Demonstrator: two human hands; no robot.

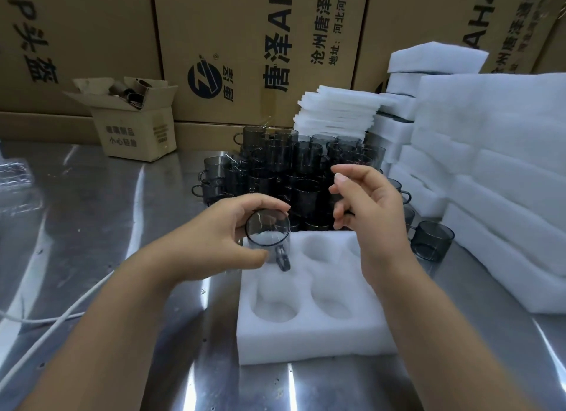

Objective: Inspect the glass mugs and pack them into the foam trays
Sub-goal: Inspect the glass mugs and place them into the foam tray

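Note:
My left hand (226, 236) grips a smoky grey glass mug (269, 236) tilted on its side, its mouth facing me and its handle pointing down, just above the far left pocket of a white foam tray (306, 337). The tray's round pockets hold nothing. My right hand (364, 199) hovers over the tray's far right side, fingers loosely curled and apart, holding nothing. Behind the tray stands a dense cluster of grey glass mugs (294, 168), some stacked. One single mug (432, 240) stands to the right of my right wrist.
Stacks of white foam trays (496, 172) rise along the right, with thin foam sheets (337, 110) behind the mugs. A small open carton (134, 119) sits at the back left before large cardboard boxes (245, 52). A white cable (61, 318) crosses the steel table (107, 211).

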